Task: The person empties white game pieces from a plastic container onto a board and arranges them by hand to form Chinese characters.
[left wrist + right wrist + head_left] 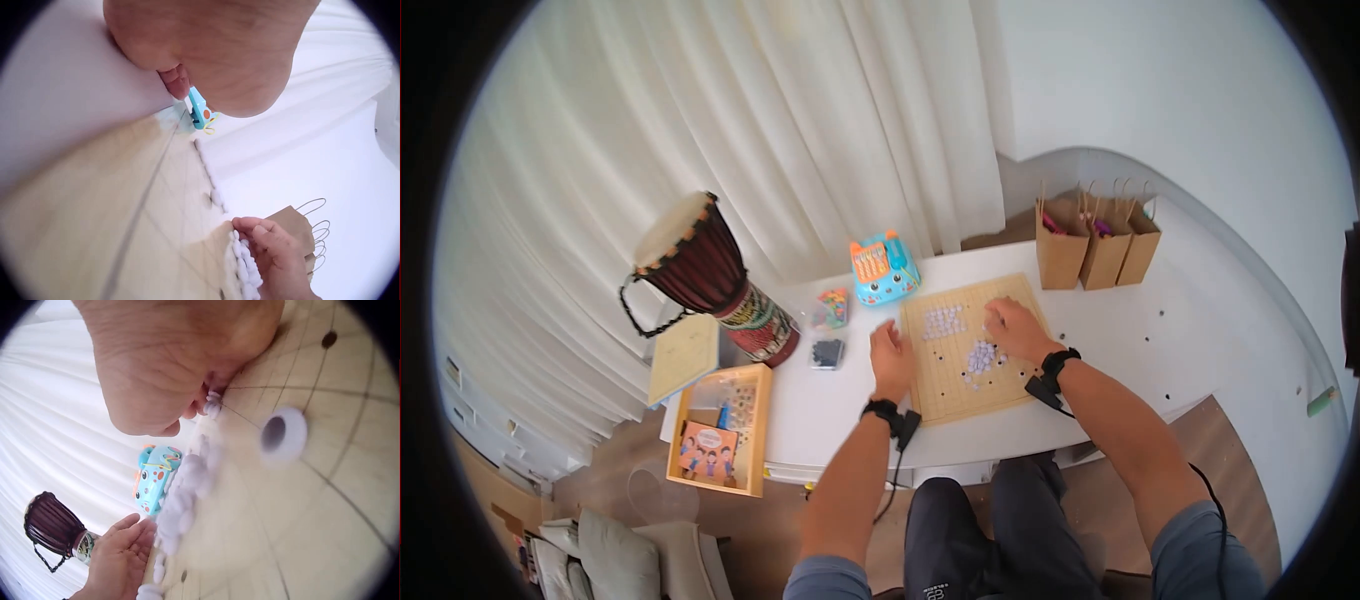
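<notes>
The white stones [980,357] lie in a loose heap on the middle of the wooden board [935,395], and a second group of white stones [944,322] is set in close rows on its far left part. The right hand [1017,330] is over the board, just to the right of these rows; its fingers are bent downward near the stones, but I cannot tell if they pinch one. The left hand [890,362] is at the left edge of the board, with fingers loosely curled and holding nothing. To the left, on the white desk [1100,350], there are a clear box of dark pieces [827,354] and, behind it, a bag of colourful pieces [833,308]. A blue toy phone [885,272] stands beyond the far left corner of the board. Further left are a drum [715,282] and a wooden box [755,430]; at the far right stand brown paper bags [1062,255].
</notes>
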Demonstrator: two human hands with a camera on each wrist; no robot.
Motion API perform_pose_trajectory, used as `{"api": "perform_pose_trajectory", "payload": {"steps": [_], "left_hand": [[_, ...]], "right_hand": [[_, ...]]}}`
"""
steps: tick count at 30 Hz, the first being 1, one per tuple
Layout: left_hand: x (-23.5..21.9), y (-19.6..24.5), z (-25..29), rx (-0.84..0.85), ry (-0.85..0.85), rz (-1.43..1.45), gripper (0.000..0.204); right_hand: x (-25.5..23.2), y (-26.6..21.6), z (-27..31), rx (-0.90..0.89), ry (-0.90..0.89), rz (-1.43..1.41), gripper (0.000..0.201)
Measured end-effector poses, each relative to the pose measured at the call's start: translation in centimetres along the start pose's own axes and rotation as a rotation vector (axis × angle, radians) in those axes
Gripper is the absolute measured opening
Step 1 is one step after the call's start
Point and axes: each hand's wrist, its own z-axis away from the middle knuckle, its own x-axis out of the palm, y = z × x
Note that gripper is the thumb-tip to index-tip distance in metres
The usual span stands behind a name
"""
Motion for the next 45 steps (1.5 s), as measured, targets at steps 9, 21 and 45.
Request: {"api": "perform_pose_trajectory", "payload": {"steps": [9,21,45], "left_hand": [[-5.5,2.9,11.4,0.039,0.018,-0.021,0.039],[-6.8,3.7,16.1,0.117,0.034,-0.208,0.034],[-5.9,1.4,15.6,0.245,-0.036,-0.436,0.035]], "right_hand": [[-2.9,-2.3,9.9,-0.004,0.134,0.121,0.049],[-3.7,-2.5,17.8,0.064,0.399,0.377,0.029],[-2.0,-1.4,17.7,0.050,0.359,0.651,0.017]]}}
